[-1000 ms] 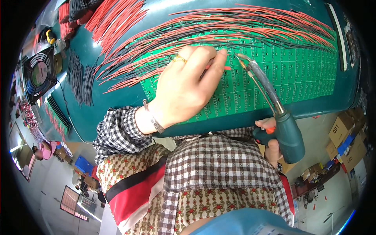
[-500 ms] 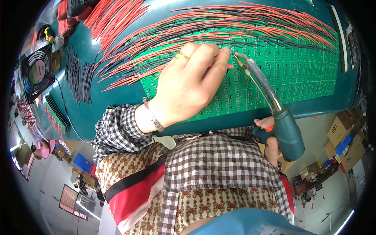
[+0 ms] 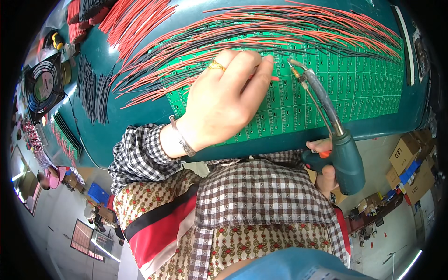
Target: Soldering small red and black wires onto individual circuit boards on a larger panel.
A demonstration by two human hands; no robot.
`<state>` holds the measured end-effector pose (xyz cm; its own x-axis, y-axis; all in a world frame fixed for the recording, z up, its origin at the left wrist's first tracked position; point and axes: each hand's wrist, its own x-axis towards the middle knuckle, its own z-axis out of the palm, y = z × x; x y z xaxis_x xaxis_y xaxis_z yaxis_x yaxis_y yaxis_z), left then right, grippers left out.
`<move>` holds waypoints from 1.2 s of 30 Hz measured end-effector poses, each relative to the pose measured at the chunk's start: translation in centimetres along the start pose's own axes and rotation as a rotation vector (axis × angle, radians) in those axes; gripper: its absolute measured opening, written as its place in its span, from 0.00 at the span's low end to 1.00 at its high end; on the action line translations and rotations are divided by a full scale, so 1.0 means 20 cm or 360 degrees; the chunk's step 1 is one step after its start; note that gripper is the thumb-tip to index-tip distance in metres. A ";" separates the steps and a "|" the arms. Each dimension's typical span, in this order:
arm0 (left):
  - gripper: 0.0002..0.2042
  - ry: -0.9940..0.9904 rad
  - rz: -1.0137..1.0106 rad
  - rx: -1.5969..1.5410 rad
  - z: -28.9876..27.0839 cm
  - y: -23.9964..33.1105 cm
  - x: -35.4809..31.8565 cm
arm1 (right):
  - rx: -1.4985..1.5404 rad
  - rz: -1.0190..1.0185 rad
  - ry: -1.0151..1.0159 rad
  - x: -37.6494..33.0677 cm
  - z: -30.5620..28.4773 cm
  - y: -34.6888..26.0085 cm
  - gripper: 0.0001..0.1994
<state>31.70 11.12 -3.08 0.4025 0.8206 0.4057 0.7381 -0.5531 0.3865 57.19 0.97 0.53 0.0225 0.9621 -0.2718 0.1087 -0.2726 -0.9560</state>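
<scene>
In the head view, the left hand (image 3: 224,105) lies over a sheet of green circuit boards (image 3: 354,88) spread on the dark green desk (image 3: 135,114), its fingers curled together and closed on a red wire (image 3: 274,79), whose short end pokes out to the right just below the fingertips; the exact pinch is hidden by the hand itself. The right hand (image 3: 328,175), partly covered by the tool, is wrapped around the dark green handle of a soldering gun (image 3: 349,165) near the desk's front edge. The gun's long metal neck slants up and to the left over the boards, its tip near the left fingertips but apart from them. Red and black wires (image 3: 298,33) fan in a long arc across the far part of the sheet, running out past its left edge. Farther left, a bundle of black wires (image 3: 93,91) lies on the desk, with a pile of red wires (image 3: 137,23) beyond it and a small black fan (image 3: 45,86) standing at the left edge. Cardboard boxes (image 3: 410,161) sit beyond the desk on the right.
</scene>
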 end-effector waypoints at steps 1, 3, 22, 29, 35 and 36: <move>0.22 -0.0004 0.0000 0.0000 0.00 0.00 0.00 | 0.0003 0.0025 0.0019 0.00 0.00 0.00 0.37; 0.22 0.0001 0.0003 0.0003 0.01 0.00 0.00 | -0.0003 0.0027 0.0009 0.00 0.00 0.01 0.37; 0.20 -0.0013 -0.0264 -0.0324 -0.09 -0.01 0.00 | 0.0059 0.0051 -0.0017 0.01 -0.03 -0.02 0.34; 0.18 -0.0121 -0.0153 -0.0629 -0.07 -0.07 0.02 | 0.0194 -0.0146 -0.0107 0.02 -0.07 0.06 0.37; 0.20 -0.0186 -0.0118 -0.0580 -0.06 -0.10 -0.03 | 0.0203 -0.0120 -0.0137 -0.01 -0.04 0.08 0.41; 0.20 -0.0214 -0.0119 -0.0569 -0.07 -0.09 -0.03 | 0.0200 -0.0115 -0.0149 -0.01 -0.05 0.09 0.41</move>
<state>29.36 11.53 -2.84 0.4396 0.8591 0.2623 0.5422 -0.4866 0.6850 58.30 0.24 -1.00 -0.0742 0.9759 -0.2053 -0.0189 -0.2072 -0.9781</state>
